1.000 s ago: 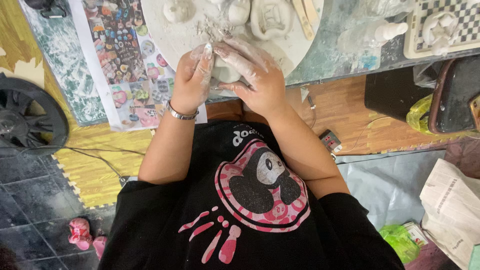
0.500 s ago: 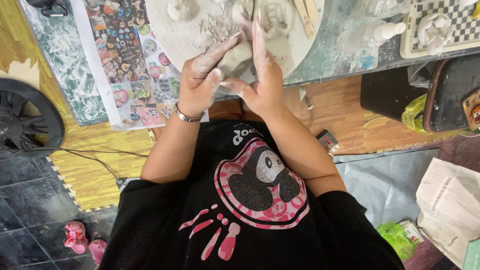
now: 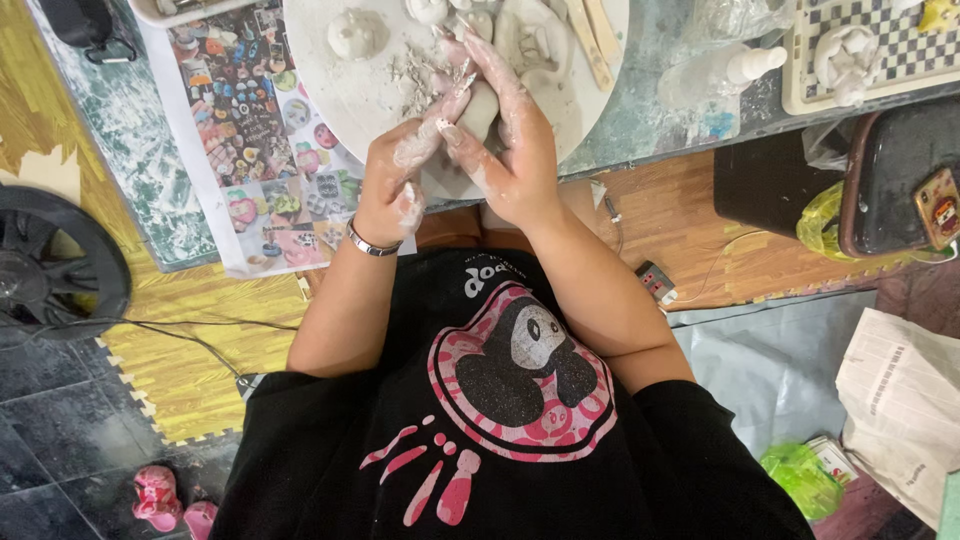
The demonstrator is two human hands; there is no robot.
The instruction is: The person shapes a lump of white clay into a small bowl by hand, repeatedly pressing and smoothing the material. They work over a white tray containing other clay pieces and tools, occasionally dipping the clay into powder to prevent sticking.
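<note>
Fingers (image 3: 452, 110) of both my hands are pressed together around a lump of grey clay (image 3: 482, 108), the left hand (image 3: 395, 190) cupping it from nine o'clock and the right hand (image 3: 515, 150) flat against it from three o'clock. It sits between my palms just over the near edge of the round white board (image 3: 350, 95) on the table (image 3: 650, 110). It looks soft and damp (my skin is smeared pale with it), so I judge it light, easily dented and a little slippery; broad palm contact on its sides suits it better than fingertips. A smaller clay ball (image 3: 357, 32) lies at eleven o'clock on the board, wooden sticks (image 3: 590, 40) at one o'clock.
</note>
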